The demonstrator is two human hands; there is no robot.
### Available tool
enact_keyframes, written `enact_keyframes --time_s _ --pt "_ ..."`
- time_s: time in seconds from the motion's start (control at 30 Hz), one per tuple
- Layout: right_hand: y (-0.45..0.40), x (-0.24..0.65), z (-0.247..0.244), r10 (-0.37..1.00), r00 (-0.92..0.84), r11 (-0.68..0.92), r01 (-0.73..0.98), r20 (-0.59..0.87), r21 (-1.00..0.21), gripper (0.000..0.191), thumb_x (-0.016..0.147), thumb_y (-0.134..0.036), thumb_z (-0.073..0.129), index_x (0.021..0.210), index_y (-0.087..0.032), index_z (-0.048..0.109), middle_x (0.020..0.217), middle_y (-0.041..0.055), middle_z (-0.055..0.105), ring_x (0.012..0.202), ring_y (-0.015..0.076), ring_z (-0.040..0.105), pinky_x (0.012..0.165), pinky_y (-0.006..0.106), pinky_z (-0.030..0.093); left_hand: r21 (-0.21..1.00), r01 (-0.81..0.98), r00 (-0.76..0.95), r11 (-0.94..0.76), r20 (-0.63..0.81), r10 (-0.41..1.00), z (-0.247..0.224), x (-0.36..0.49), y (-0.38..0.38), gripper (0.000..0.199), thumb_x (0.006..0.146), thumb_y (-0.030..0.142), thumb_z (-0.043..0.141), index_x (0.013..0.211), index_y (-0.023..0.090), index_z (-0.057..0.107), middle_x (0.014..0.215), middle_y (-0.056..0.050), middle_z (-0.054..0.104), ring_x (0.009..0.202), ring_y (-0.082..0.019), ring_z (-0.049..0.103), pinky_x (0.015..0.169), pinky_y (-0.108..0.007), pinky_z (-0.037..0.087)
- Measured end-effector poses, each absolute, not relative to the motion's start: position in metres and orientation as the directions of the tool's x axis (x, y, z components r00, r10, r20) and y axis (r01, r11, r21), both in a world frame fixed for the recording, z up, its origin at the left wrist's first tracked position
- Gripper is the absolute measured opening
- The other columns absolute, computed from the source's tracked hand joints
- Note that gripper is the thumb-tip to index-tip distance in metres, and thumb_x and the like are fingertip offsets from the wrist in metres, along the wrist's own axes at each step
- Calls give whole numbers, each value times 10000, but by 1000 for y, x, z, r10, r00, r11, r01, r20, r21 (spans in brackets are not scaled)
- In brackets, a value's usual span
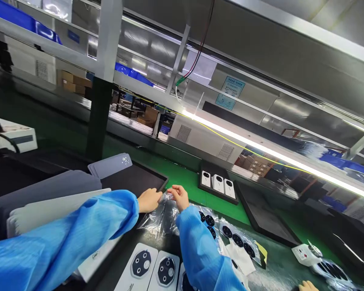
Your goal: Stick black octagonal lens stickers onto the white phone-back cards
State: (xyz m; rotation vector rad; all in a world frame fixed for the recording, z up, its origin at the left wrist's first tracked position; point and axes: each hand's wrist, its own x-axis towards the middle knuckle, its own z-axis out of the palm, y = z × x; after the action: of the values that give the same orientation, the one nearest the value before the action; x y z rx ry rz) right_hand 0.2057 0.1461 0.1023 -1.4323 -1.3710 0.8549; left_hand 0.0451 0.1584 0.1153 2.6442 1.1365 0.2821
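My left hand (150, 200) and my right hand (179, 197) are close together over the bench, fingers pinched on the top edge of a clear plastic bag (159, 216) that hangs between them. Blue sleeves cover both arms. Below the bag lie white panels (141, 266) with round black camera-like discs. Right of my right forearm, clear bags (238, 238) hold several black discs, beside a crumpled white sheet (241, 256).
Grey and white panels (60, 202) are stacked at left. A black tray (218, 190) with white panels stands behind, next to another black tray (263, 214). Another person's fingers (307, 286) show at lower right, near a small white box (306, 254). A metal post (103, 81) rises at left.
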Motion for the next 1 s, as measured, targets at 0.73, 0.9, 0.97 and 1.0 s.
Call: enact_keyframes --time_s 0.73,0.9,0.97,1.0 --pt "85 229 93 962 -249 180 885 -111 -430 260 915 -316 587 1157 -221 595 1291 71 551 1125 220 561 948 444 469 46 469 881 -882 42 470 103 84 173 305 917 320 586 1174 156 562 1178 -84 595 1000 -221 615 847 -428 532" --pt "59 226 114 957 -274 237 927 -92 -291 346 827 -221 690 1162 -194 609 1399 112 487 1252 284 490 1035 504 403 109 418 907 -902 14 421 166 58 164 253 916 312 587 1113 154 595 1133 -73 622 983 -210 622 859 -422 525" --pt "39 229 129 959 -279 260 928 -38 -266 398 780 -156 711 1165 -204 623 1395 130 506 1275 313 479 1061 497 389 103 416 900 -903 96 426 189 32 145 228 886 245 612 1096 156 607 1176 -89 622 1145 -263 553 1002 -480 423" --pt "25 233 135 959 -283 272 927 -6 -259 398 794 -156 687 1182 -220 620 1364 118 544 1275 316 482 1069 506 381 100 422 891 -901 138 433 197 18 131 229 883 221 600 1105 165 607 1222 -97 607 1234 -283 488 1065 -487 354"
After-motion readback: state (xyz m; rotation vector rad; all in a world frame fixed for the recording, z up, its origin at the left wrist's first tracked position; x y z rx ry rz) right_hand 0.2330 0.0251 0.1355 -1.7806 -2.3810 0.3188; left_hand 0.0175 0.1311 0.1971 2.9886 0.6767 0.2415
